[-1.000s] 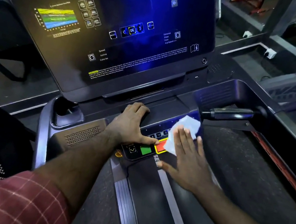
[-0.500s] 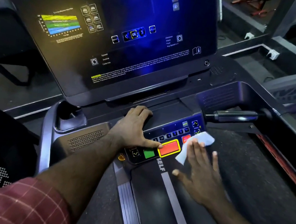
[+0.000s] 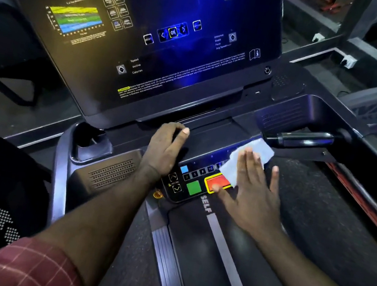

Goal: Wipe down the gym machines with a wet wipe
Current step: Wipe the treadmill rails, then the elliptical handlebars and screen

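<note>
The person stands on a black treadmill with a big dark glowing screen [image 3: 149,37]. The thin white wet wipe [image 3: 263,152] lies at the right end of the black button panel [image 3: 176,188], close to its back edge and just in front of the shiny grey handle bar [image 3: 306,139].

The right hand [image 3: 251,194] lies flat on the wipe and presses it down. Its fingers are straight and a little spread, and the thumb tip touches the big red button [image 3: 219,181]. The green square button [image 3: 194,187] beside it is bare.

The left hand [image 3: 166,151] rests on the flat ledge at the back edge of the panel, just under the screen. Its fingers are close together and bent a little. It holds nothing.

I think the wiping is in the middle of this one machine. The wipe covers only the right part of the panel now. I cannot tell which parts are clean. The screen, the handle bar and the other machines likely still need a wipe.
</note>
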Demonstrator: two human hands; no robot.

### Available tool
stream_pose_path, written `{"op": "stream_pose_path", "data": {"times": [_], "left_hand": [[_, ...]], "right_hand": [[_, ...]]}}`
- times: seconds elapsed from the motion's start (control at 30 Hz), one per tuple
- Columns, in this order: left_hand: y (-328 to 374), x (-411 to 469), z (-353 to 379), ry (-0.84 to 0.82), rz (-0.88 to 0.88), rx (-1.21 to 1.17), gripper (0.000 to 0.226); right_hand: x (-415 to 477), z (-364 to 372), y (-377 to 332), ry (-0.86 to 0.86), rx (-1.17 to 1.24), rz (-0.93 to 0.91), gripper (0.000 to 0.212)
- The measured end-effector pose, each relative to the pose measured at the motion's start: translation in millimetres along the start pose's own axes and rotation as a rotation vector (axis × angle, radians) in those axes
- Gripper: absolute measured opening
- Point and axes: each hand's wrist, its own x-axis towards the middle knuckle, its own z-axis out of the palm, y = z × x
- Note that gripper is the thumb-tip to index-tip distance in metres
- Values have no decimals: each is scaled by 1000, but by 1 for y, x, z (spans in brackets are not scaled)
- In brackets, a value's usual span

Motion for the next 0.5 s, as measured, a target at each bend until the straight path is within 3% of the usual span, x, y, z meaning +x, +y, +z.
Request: {"op": "stream_pose_path", "data": {"times": [0.1,0.23,0.33,0.5], "left_hand": [[-5,-1,4,139,-117,-375,48],[-6,8,1,249,-337,-673,49],[-11,11,0,238,-334,-621,43],[-21,9,1,171,-232,-243,31]], "right_hand": [[16,-2,-54,18,70,34,122],[-22,25,-123,3,148,-345,124],[-52,42,-112,-3,111,-439,109],[-44,25,-60,-59,-63,-307,98]]}}
